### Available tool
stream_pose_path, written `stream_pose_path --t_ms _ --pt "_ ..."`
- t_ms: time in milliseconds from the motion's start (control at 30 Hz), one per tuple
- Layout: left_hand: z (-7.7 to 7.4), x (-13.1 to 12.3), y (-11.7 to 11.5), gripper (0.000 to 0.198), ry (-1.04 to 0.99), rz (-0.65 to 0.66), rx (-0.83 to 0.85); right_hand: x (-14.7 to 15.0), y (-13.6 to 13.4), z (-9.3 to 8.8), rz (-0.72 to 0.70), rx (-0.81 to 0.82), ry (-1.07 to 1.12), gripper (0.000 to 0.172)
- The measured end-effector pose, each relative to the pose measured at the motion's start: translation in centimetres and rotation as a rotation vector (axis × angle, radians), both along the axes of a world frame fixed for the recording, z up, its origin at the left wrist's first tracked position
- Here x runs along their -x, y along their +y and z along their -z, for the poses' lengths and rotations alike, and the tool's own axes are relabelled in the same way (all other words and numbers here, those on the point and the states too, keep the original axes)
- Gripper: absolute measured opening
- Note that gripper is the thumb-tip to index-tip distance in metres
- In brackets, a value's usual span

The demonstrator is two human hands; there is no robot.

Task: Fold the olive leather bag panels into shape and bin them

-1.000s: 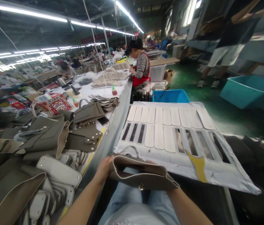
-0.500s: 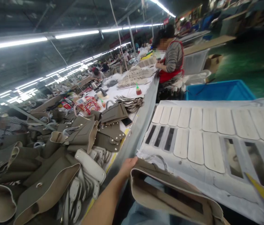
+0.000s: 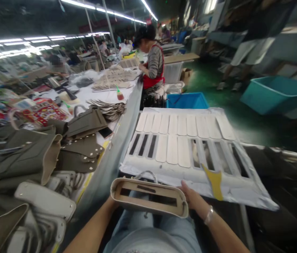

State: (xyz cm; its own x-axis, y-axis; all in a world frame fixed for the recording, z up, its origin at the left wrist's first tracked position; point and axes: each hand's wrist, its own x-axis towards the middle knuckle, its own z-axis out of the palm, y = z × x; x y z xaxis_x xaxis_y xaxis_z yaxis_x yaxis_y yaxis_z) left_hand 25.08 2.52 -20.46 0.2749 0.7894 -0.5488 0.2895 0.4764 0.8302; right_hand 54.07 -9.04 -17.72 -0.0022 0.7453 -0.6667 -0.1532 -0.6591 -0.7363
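Observation:
An open olive bag body (image 3: 149, 196) with a beige lining lies over my lap, its opening facing up and dark strips visible inside. At its left end is my left hand (image 3: 113, 203), mostly hidden behind the bag, so its fingers do not show. My right hand (image 3: 190, 196), with a bracelet at the wrist, is at the bag's right end, fingers extended along its side and thumb raised. A grey handle (image 3: 147, 174) curves up behind the bag's far edge. Just beyond is a white board (image 3: 143, 171) bearing rows of pale rounded panels (image 3: 173, 149).
Olive bags (image 3: 24, 151) and white handle pieces (image 3: 45, 200) crowd the left table. A yellow tool (image 3: 215, 182) lies on the board's near edge. Beyond are a blue bin (image 3: 187, 101), a teal bin (image 3: 280, 93) and a person in a red apron (image 3: 153, 66).
The view has swung right and levelled. The bag now sits squarely in front of me, its opening turned up. My right hand and forearm have come into sight.

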Motion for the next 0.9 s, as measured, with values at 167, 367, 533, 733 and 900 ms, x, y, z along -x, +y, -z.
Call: stream_pose_path --t_ms 167,367,533,733,900 --pt "0.8 1.4 -0.2 0.041 -0.124 -0.169 0.03 -0.4 -1.3 -5.4 -0.359 -0.188 -0.767 0.051" --pt "-0.9 4.1 -0.7 0.054 -0.163 -0.269 0.196 2.2 -1.3 -5.5 -0.375 -0.043 -0.608 0.02" --pt "-5.6 5.9 -0.4 0.064 -0.134 -0.209 0.059 3.1 -1.9 -5.4 -0.327 -0.05 -0.642 0.023" --pt "-8.4 6.7 1.0 0.059 0.141 0.136 -0.116 2.7 -0.7 -3.5 -0.366 0.074 -0.738 0.02" --pt "-10.2 5.6 1.5 0.048 0.607 0.478 -0.535 2.9 -0.2 -4.4 -0.665 -0.151 -1.172 0.02"
